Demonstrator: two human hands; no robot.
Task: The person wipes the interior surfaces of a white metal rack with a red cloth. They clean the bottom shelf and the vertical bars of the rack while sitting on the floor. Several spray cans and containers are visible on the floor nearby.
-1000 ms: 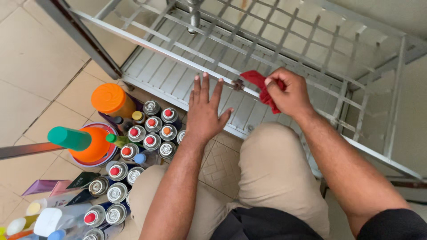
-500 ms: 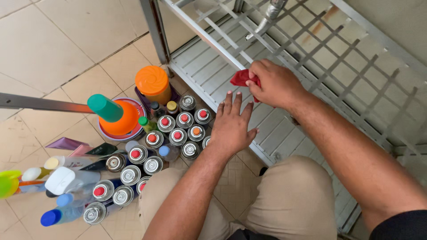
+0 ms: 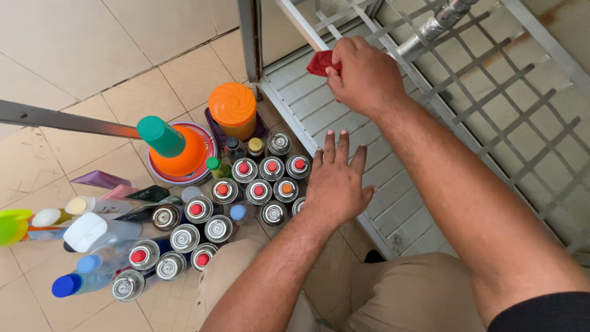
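Right hand (image 3: 362, 74) clenched on red cloth (image 3: 321, 62), pressed to metal rack (image 3: 430, 154). Left hand (image 3: 337, 184) flat, fingers spread, nearer, beside spray cans (image 3: 258, 184).

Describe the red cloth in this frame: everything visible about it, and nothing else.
The red cloth is a small, soft-looking piece of fabric, bunched up so that only a crumpled corner shows. The right hand grips it, fingers curled over most of it, and presses it against the pale metal rack near its upper left corner. Its full shape and size are hidden. The left hand rests flat lower on the rack, apart from the cloth.
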